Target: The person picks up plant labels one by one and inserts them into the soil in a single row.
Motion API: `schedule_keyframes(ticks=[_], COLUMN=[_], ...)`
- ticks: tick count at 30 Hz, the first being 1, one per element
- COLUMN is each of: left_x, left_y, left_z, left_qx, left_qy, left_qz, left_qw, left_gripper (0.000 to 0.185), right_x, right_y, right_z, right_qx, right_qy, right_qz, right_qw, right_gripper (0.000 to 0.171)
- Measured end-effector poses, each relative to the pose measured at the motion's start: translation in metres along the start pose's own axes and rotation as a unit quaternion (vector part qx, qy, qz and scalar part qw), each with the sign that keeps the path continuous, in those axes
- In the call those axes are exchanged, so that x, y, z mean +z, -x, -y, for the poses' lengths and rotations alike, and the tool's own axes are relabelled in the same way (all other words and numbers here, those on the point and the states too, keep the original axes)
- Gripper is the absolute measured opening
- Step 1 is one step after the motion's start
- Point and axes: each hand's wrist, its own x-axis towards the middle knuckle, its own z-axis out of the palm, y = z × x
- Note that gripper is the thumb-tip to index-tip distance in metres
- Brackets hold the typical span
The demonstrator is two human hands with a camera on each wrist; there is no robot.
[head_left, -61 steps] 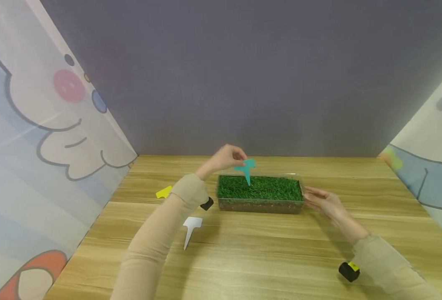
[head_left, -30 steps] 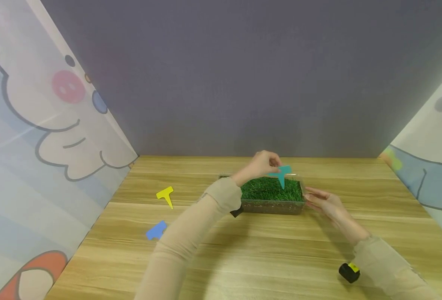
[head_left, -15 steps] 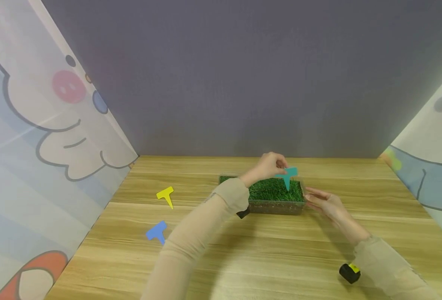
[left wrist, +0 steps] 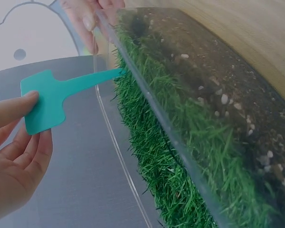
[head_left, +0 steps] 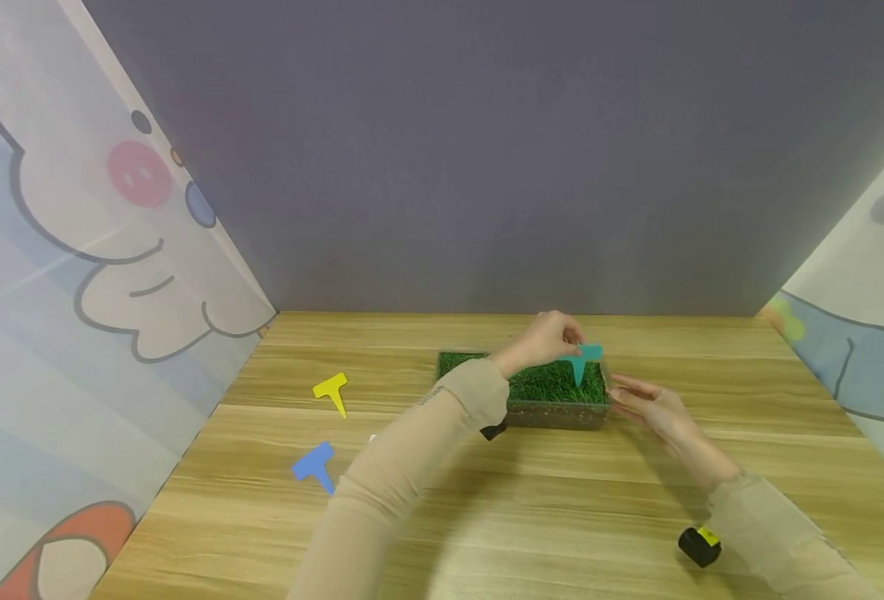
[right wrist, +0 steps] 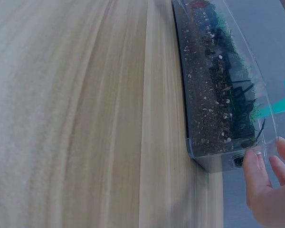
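While the blue tag [head_left: 314,467] and the yellow tag [head_left: 331,390] lie near on the tabletop [head_left: 486,517], the right hand [head_left: 647,406] touches the grass tray [head_left: 554,410] with relaxed fingers, and the left hand [head_left: 542,340] pinches the teal tag [head_left: 582,360], its tip in the grass.

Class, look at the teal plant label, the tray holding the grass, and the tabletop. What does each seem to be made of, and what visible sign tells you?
Teal plant label: probably thin plastic, matte; flat, even colour, clean-cut edges.
Tray: clear, glossy plastic, it seems; soil and grass show through its wall.
Tabletop: wood or wood-look laminate; pale grain lines, smooth low sheen. Which one cannot be told.
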Motion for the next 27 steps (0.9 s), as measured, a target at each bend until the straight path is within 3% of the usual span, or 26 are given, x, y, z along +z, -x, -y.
schedule_keyframes(ticks=[12,19,27], left_x=[0.011,0.017,0.021], left_y=[-0.004,-0.004,-0.005], left_z=[0.000,0.001,-0.001], left_qx=[0.001,-0.007,0.000], left_qy=[-0.036,-0.052,-0.077], left_qz=[0.011,0.018,0.015], left_qw=[0.9993,0.9984,0.9969], left_gripper=[0.011,0.012,0.011], right_x=[0.002,0.001,0.000], right_y=[-0.002,-0.001,-0.003], right_z=[0.000,0.000,-0.002], right_qx=[0.014,0.007,0.017], right_qy=[0.006,0.014,0.009], right_qz=[0.001,-0.003,-0.005], right_qw=[1.000,1.000,1.000], right_gripper=[0.089,0.077,0.085])
